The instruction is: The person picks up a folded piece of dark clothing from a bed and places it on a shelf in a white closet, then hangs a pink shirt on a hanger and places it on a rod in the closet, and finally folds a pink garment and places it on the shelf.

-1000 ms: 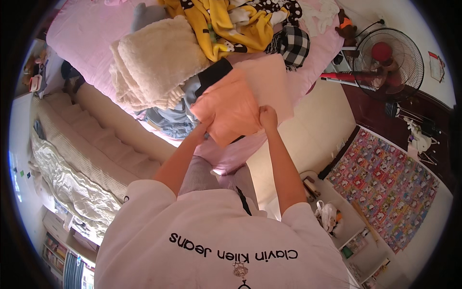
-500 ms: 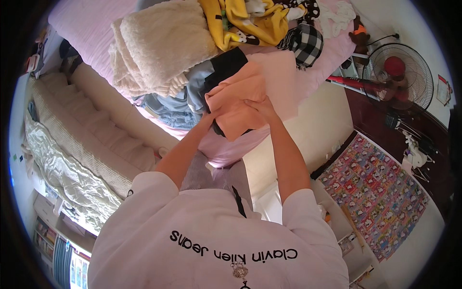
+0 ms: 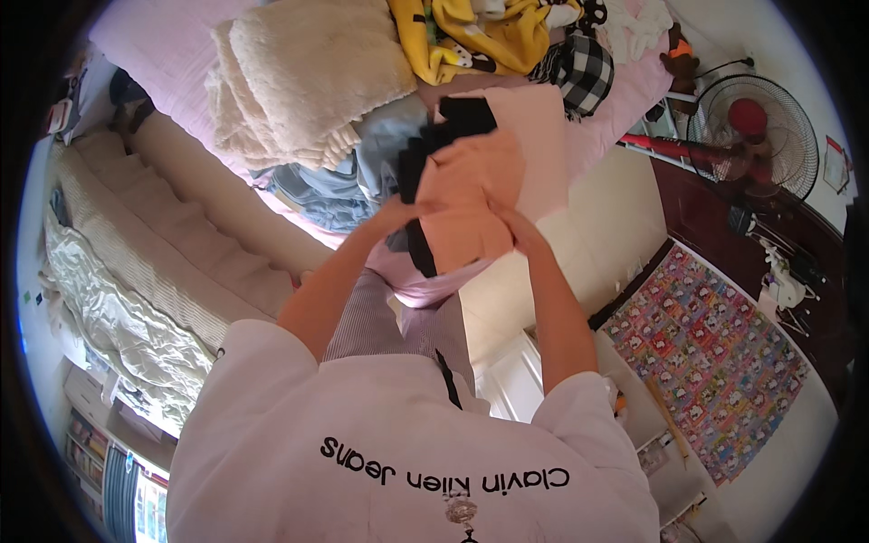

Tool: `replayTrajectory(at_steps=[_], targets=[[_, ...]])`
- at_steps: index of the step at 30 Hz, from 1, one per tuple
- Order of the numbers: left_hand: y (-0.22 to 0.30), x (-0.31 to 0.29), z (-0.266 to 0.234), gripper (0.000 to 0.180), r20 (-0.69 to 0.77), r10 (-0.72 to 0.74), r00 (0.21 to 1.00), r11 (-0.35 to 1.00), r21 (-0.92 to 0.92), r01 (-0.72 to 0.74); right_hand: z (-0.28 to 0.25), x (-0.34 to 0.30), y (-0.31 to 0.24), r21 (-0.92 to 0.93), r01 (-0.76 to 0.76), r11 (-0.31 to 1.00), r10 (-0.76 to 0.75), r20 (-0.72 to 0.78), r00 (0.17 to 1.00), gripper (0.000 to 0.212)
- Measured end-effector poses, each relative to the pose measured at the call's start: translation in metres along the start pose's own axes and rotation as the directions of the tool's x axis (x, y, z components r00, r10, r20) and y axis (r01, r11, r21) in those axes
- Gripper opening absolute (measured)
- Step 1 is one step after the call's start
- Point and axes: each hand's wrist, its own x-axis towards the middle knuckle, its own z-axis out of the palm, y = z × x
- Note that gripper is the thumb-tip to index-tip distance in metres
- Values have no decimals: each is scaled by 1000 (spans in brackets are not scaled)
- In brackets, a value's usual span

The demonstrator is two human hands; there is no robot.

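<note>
A folded peach-coloured garment (image 3: pixel 471 204) is between my two hands, over the near edge of the bed. My left hand (image 3: pixel 398 214) grips its left edge, where black cloth (image 3: pixel 412 176) also shows beside and beneath it. On the opposite edge, my right hand (image 3: pixel 516 224) is closed on the peach fabric, fingers partly hidden. Just beyond lies a pale pink folded cloth (image 3: pixel 534 136). Left of the garment are a grey-blue piece of clothing (image 3: pixel 391 149) and folded denim (image 3: pixel 317 201).
A fluffy cream blanket (image 3: pixel 308 77) is stacked on the pink bed (image 3: pixel 163 54). Yellow patterned fabric (image 3: pixel 489 45) and a black-and-white checked cloth (image 3: pixel 587 77) lie farther back. A standing fan (image 3: pixel 751 136) is at right, a colourful patterned mat (image 3: pixel 706 362) below it.
Both hands have shifted slightly right with the peach garment, and they now sit a little wider apart. More of the black cloth shows along its left side.
</note>
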Motion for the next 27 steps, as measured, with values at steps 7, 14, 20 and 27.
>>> replayTrajectory(at_steps=[7, 14, 20, 27], targets=[[27, -95, 53, 82, 131, 222, 966, 895, 365, -255, 13, -85, 167, 541, 171, 823, -123, -124, 985, 56], [79, -151, 112, 78, 466, 212, 859, 737, 501, -454, 64, -187, 206, 622, 470, 626, -319, -346, 882, 76], [87, -177, 170, 73, 627, 177, 758, 750, 413, -517, 73, -255, 231, 676, 647, 352, -477, -465, 746, 77], [71, -245, 229, 68, 691, 21, 722, 671, 526, -523, 109, -295, 312, 697, 710, 98, -548, -557, 623, 81]])
